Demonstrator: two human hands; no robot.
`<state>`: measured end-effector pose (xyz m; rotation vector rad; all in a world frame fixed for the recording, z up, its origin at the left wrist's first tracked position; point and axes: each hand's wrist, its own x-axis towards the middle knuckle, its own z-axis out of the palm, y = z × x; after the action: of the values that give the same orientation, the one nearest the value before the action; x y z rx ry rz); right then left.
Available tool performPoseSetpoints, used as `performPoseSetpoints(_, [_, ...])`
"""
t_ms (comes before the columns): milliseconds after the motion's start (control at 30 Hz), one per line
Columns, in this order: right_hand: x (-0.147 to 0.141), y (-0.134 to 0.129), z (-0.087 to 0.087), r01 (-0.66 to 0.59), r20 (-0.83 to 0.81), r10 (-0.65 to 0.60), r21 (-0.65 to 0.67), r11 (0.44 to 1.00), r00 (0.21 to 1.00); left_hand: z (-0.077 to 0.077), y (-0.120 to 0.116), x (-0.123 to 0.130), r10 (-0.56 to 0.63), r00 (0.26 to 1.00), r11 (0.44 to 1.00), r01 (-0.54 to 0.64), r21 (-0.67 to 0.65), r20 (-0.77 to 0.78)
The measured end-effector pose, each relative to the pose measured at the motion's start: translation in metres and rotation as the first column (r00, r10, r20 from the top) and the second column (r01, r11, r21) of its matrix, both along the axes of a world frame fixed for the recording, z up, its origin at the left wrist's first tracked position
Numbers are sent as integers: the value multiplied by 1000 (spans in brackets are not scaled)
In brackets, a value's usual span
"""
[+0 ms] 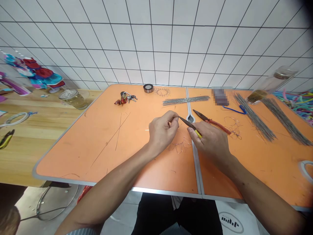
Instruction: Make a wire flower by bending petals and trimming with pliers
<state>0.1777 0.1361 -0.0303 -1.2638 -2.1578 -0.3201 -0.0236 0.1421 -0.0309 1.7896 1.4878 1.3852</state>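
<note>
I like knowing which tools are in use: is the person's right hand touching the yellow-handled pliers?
Touching. The head view shows the right hand closed around the yellow-handled pliers, with the dark jaws sticking out past the thumb.

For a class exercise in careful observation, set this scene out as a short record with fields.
Right hand: gripping yellow-handled pliers
Left hand: pinched near the pliers' tip; anything held is too small to tell
Second tool: red-handled pliers, lying beyond the right hand
Wire: three straight bundles, plus bent loops
Surface: orange table
Far side: keys, tape roll
</note>
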Motion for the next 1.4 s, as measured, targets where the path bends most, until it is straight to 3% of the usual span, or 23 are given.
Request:
performPoseSetpoints(400, [2,-1,5,14,4,-14,-20,1000,1000,7,3,-8,1,979,1000,5,31,-203])
performPoseSetpoints(800, [5,-3,14,67,34,-60,-274,959,998,7,5,-11,31,945,999,-25,20,-325])
performPoseSetpoints(1400, [6,-3,13,79,102,-60,-195,978,993,5,4,-8,61,943,998,-56,25,-328])
